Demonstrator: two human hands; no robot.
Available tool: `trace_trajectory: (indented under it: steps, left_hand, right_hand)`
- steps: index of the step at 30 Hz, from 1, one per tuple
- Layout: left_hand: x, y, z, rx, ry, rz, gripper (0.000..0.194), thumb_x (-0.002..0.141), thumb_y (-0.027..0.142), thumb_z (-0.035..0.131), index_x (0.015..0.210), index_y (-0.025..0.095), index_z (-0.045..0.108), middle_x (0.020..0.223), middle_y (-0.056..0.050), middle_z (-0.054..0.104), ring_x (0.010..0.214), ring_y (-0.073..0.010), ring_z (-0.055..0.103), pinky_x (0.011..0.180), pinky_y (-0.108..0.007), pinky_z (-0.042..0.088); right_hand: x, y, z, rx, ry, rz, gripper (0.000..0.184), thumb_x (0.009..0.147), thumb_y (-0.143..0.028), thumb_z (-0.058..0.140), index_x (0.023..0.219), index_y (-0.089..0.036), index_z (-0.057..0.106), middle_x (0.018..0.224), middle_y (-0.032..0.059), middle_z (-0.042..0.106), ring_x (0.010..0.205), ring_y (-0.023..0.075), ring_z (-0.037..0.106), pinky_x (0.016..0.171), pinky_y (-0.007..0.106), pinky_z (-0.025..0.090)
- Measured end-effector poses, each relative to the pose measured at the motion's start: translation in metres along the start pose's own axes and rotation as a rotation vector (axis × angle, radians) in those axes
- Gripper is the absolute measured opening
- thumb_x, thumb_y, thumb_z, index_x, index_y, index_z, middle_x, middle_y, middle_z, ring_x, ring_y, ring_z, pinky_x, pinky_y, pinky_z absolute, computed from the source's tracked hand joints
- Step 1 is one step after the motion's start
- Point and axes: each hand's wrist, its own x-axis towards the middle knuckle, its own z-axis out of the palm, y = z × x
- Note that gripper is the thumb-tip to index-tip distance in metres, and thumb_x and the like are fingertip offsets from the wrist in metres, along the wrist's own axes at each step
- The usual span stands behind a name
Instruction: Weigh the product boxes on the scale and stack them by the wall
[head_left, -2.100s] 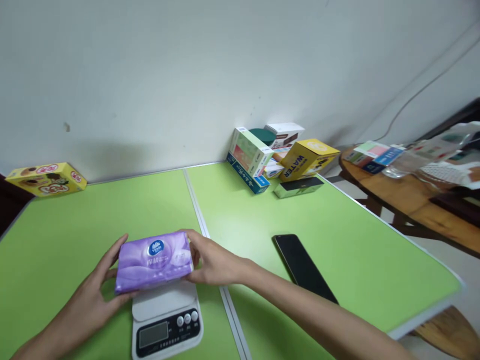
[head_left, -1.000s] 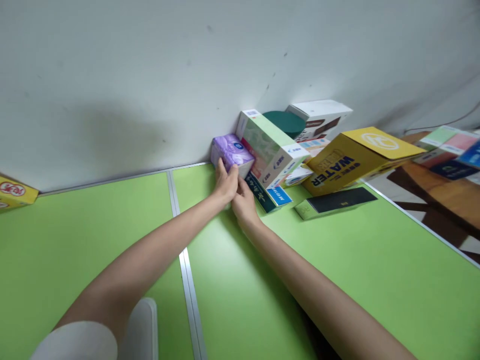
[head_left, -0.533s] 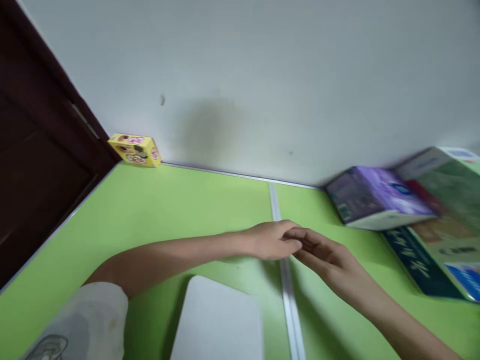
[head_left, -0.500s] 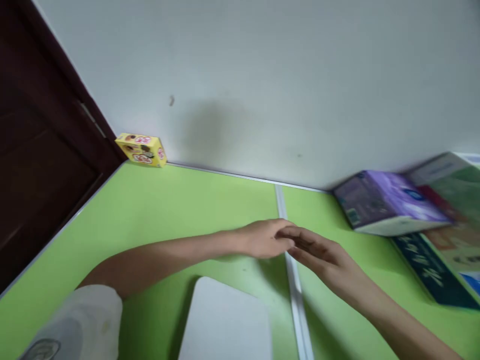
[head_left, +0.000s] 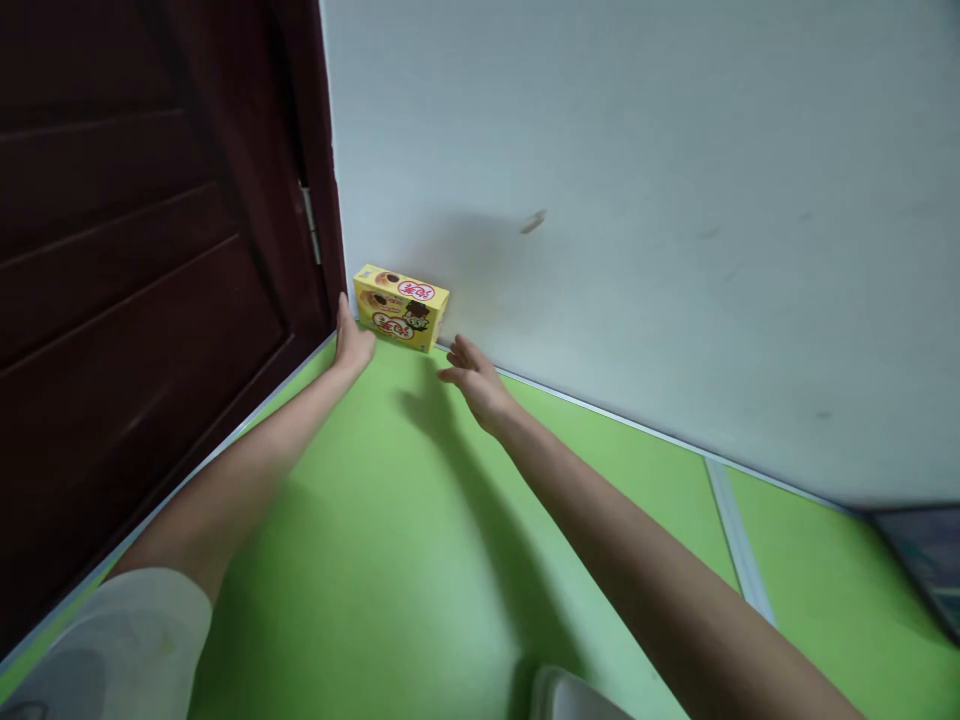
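Note:
A yellow snack box (head_left: pixel 401 307) with red labels lies on the green table (head_left: pixel 390 560) in the far left corner, against the wall. My left hand (head_left: pixel 351 340) is stretched out beside the box's left end, fingers straight, touching or almost touching it. My right hand (head_left: pixel 474 378) hovers open a little to the right of the box, fingers spread, apart from it. Neither hand holds anything.
A dark brown door (head_left: pixel 142 250) stands along the table's left edge. The white wall (head_left: pixel 637 200) runs behind the table. A metal seam (head_left: pixel 739 545) crosses the table at right. The white scale's corner (head_left: pixel 570 698) shows at the bottom edge. A dark box edge (head_left: pixel 926 560) sits far right.
The view has swung left from the pile of boxes to the corner by the door. Both hands left the purple tissue pack by the pile and now reach toward the yellow box.

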Motion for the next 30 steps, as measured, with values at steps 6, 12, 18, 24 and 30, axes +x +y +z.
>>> trace_trajectory:
  steps: [6,12,18,24,30]
  left_hand:
    - [0.016,0.015,0.004,-0.071,-0.083,0.012,0.037,0.088,0.037,0.057,0.119,0.016,0.055,0.119,-0.007,0.058,0.103,-0.0235,0.059,0.085,-0.044,0.052]
    - [-0.064,0.025,-0.001,-0.086,-0.196,-0.059,0.056,0.078,-0.005,0.043,0.133,0.008,0.041,0.131,-0.015,0.051,0.120,-0.0238,0.049,0.103,-0.039,0.041]
    - [-0.244,0.046,-0.029,-0.305,-0.574,-0.143,0.094,0.060,-0.003,0.039,0.146,0.028,0.020,0.157,0.000,0.017,0.144,-0.0202,0.016,0.119,-0.037,0.018]
    - [-0.363,0.049,-0.061,-0.384,-0.751,-0.206,0.093,0.063,0.004,0.039,0.149,0.031,0.016,0.158,0.007,0.012,0.146,-0.0236,0.008,0.119,-0.043,0.010]
    - [-0.407,0.034,-0.072,-0.367,-0.702,-0.058,0.086,0.065,0.006,0.039,0.146,0.030,0.027,0.158,0.005,0.015,0.146,-0.0242,0.006,0.119,-0.042,0.011]
  right_hand:
    - [0.035,-0.008,0.023,0.086,-0.045,-0.108,0.067,0.055,-0.015,0.053,0.123,-0.019,0.050,0.127,0.0066,0.061,0.116,0.0247,0.055,0.101,0.045,0.044]
    - [-0.046,-0.016,-0.024,0.074,-0.020,-0.104,0.060,0.055,-0.016,0.051,0.115,-0.022,0.055,0.131,0.0037,0.058,0.125,0.0262,0.048,0.107,0.048,0.036]
    - [-0.215,-0.022,-0.095,-0.155,0.191,-0.005,0.065,0.065,-0.022,0.058,0.128,-0.032,0.050,0.145,0.0021,0.045,0.134,0.0278,0.039,0.106,0.049,0.037]
    - [-0.370,-0.017,-0.125,-0.306,0.310,0.104,0.066,0.077,-0.044,0.062,0.139,-0.039,0.039,0.149,0.0060,0.037,0.124,0.0336,0.051,0.096,0.050,0.049]
    - [-0.434,0.014,-0.109,-0.183,0.321,0.206,0.064,0.084,-0.048,0.054,0.142,-0.039,0.030,0.152,0.0078,0.030,0.125,0.0306,0.050,0.100,0.051,0.046]
